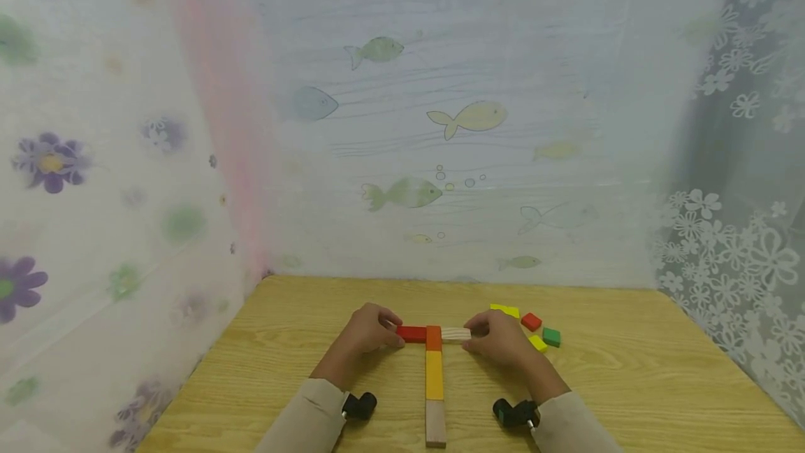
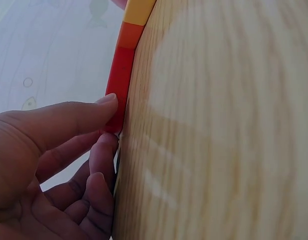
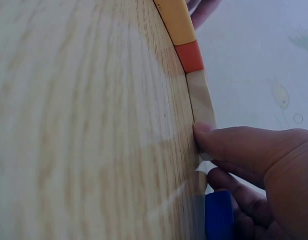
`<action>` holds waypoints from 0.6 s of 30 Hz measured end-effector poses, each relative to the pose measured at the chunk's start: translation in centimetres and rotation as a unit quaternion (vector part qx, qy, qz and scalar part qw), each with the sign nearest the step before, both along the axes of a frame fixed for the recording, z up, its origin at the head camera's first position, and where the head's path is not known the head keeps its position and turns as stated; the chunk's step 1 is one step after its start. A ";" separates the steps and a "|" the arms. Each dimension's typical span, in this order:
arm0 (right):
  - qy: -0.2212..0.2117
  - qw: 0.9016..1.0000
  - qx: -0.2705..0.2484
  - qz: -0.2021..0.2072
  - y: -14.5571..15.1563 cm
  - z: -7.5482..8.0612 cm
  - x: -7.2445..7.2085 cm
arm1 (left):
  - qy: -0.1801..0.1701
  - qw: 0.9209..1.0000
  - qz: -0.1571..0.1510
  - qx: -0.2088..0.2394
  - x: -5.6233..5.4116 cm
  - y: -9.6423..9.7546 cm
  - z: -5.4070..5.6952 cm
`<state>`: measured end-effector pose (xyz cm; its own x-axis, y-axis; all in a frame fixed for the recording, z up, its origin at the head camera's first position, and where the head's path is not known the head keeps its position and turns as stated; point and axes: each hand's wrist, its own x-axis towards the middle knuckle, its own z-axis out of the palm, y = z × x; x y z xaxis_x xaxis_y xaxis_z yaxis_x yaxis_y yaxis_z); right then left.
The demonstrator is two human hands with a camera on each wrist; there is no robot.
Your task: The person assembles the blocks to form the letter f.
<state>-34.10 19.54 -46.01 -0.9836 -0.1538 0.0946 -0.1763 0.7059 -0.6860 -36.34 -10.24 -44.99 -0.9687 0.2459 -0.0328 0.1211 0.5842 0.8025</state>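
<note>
Flat on the table, several wooden blocks form a T. Its stem holds an orange block [image 1: 433,338], a yellow-orange block [image 1: 434,375] and a plain wood block [image 1: 435,423] nearest me. My left hand [image 1: 370,331] pinches the outer end of a red block [image 1: 413,334], the T's left arm, between thumb and fingers. On the other side my right hand [image 1: 499,338] pinches the outer end of a pale wood-grain block [image 1: 455,334]. Both arm blocks meet the orange block. A blue block [image 3: 219,215] shows beside my right fingers in the right wrist view; the hand hides it in the head view.
Loose blocks lie beyond and right of my right hand: yellow [image 1: 505,311], red [image 1: 531,321], green [image 1: 551,337] and another yellow one [image 1: 538,344]. The wood-grain table [image 1: 629,369] ends at a curtain with fish drawings [image 1: 409,191]. Black wrist cameras [image 1: 360,406] sit at both cuffs.
</note>
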 end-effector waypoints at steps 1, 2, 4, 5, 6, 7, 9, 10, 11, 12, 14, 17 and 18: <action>-0.001 1.000 -0.001 -0.001 0.0 0.0 0.0 | -0.001 1.000 -0.003 0.000 0.0 -0.1 0.0; -0.001 1.000 -0.001 0.000 0.0 0.0 0.0 | -0.002 1.000 -0.006 0.001 0.0 -0.2 -0.1; 0.000 1.000 0.000 0.002 0.0 -0.1 0.0 | -0.006 1.000 -0.012 0.001 0.1 -0.3 -0.1; 0.001 1.000 0.001 0.003 0.0 -0.1 0.0 | -0.007 1.000 -0.015 0.002 0.1 -0.4 -0.1; -0.002 1.000 -0.001 0.001 0.0 -0.2 0.0 | -0.008 1.000 -0.018 0.004 0.1 -0.4 -0.1; -0.002 1.000 -0.001 0.003 0.0 -0.2 0.0 | -0.010 1.000 -0.021 0.005 0.1 -0.5 -0.1; -0.001 1.000 -0.001 0.003 0.0 -0.2 0.1 | -0.011 1.000 -0.026 0.008 0.1 -0.6 -0.1; 0.001 1.000 -0.001 0.004 0.0 -0.1 0.1 | -0.011 1.000 -0.028 0.008 0.0 -0.6 -0.1; 0.002 1.000 0.000 0.004 0.0 -0.1 0.1 | -0.011 0.999 -0.030 0.009 0.0 -0.6 -0.1; 0.002 1.000 0.001 0.003 0.0 0.0 0.1 | -0.012 0.999 -0.031 0.008 0.0 -0.6 -0.1; 0.003 1.000 0.003 0.002 0.0 0.0 0.1 | -0.013 0.999 -0.031 0.008 -0.1 -0.7 -0.1; 0.005 1.000 0.004 0.001 0.0 0.0 0.0 | -0.016 0.999 -0.032 0.009 -0.1 -0.7 -0.1; 0.003 1.000 0.004 0.000 0.0 -0.1 0.0 | -0.017 0.999 -0.033 0.010 -0.2 -0.7 0.0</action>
